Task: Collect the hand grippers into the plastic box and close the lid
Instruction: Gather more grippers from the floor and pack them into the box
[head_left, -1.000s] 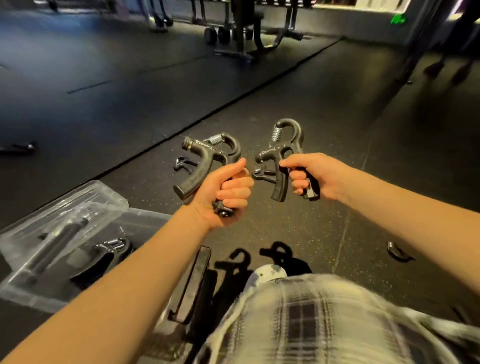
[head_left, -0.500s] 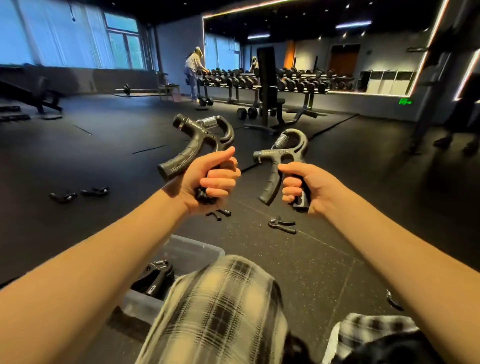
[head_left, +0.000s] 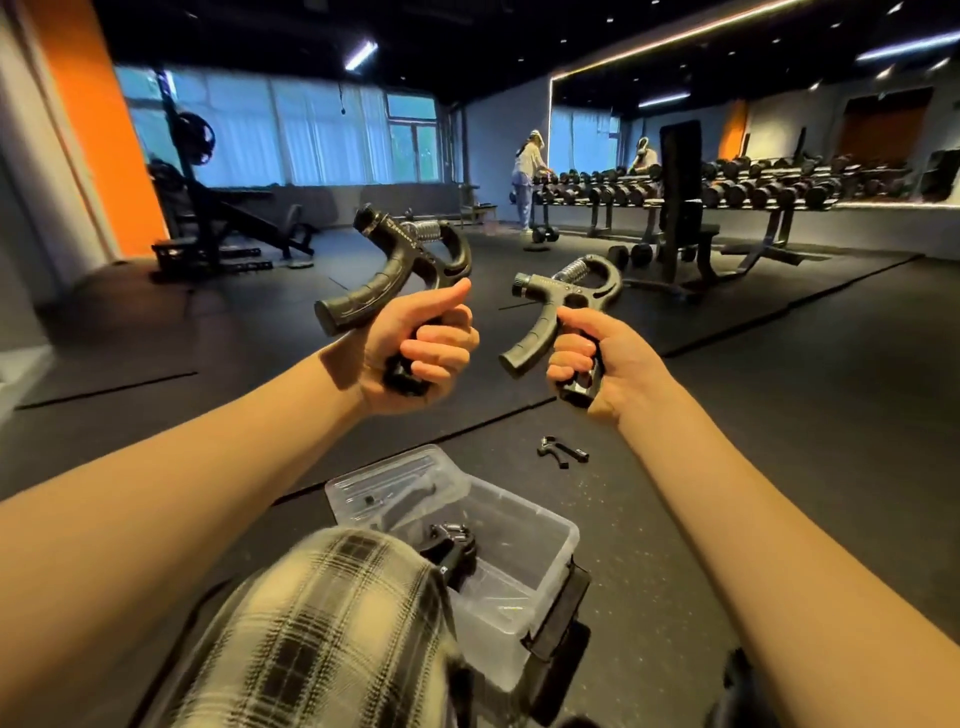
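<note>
The left hand is closed tight round one handle of the left gripper: four fingers are curled about it and the thumb lies up along its top. That gripper's other handle sticks out free to the left of the hand, and its spring sits above the knuckles. The right hand likewise wraps its fingers round one handle of the right gripper. The free handle curves down and left toward the left hand without touching it. Both hands are raised and held apart, with the left a little higher.

Four grippers show in all: two held, one boxed, one loose. The boxed gripper lies inside the box, which sits on the floor below and between the two hands, close to the person's plaid knee. There is one box and one lid. The lid is off the opening and lies flat against the box's far side, under the left hand. The floor gripper rests on the mat straight below the right hand, just beyond the box and apart from it.

Far beyond the hands, another person stands at a dumbbell rack.
</note>
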